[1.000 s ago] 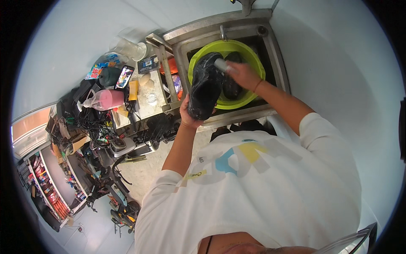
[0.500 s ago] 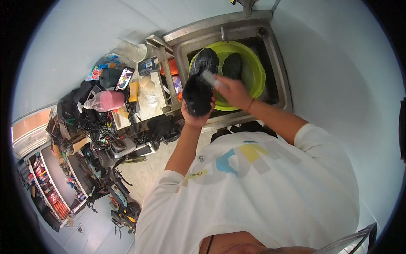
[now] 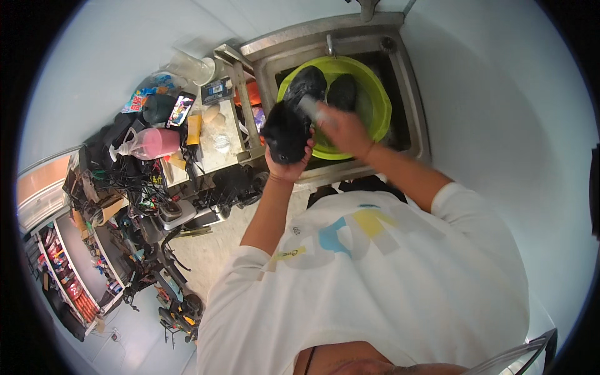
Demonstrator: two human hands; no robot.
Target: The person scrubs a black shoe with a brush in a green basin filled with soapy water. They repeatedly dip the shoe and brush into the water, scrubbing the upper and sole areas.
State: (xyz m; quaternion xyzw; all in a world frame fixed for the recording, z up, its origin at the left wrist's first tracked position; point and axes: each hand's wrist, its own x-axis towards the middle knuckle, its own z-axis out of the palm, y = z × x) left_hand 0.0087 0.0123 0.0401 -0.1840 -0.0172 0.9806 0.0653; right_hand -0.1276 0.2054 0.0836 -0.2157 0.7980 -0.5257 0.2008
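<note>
My left hand point(image 3: 291, 169) is wrapped from below around a black shoe point(image 3: 285, 134), held over the near left rim of a lime-green basin point(image 3: 386, 112). Beyond it, a wet, glossy black rounded part point(image 3: 307, 84) extends over the basin; I cannot tell whether it belongs to the same shoe. My right hand point(image 3: 347, 132) grips a pale, motion-blurred brush point(image 3: 309, 106), which meets the shoe near its middle. Another dark shoe point(image 3: 342, 92) sits in the basin's cloudy water, its near end hidden behind my right hand.
The basin stands in a metal sink point(image 3: 420, 125) under a tap point(image 3: 330, 45). To the left, a cluttered table point(image 3: 215, 156) carries a lit phone point(image 3: 181, 109), a pink liquid bottle point(image 3: 153, 144) and tangled cables. A scooter-like vehicle point(image 3: 178, 300) stands behind on the left. A wall rises close at right.
The shoe in my left hand has shifted slightly left and tilted, while the glossy part beyond has moved a little right. The brush stays against it in my right hand. The view has shifted slightly.
</note>
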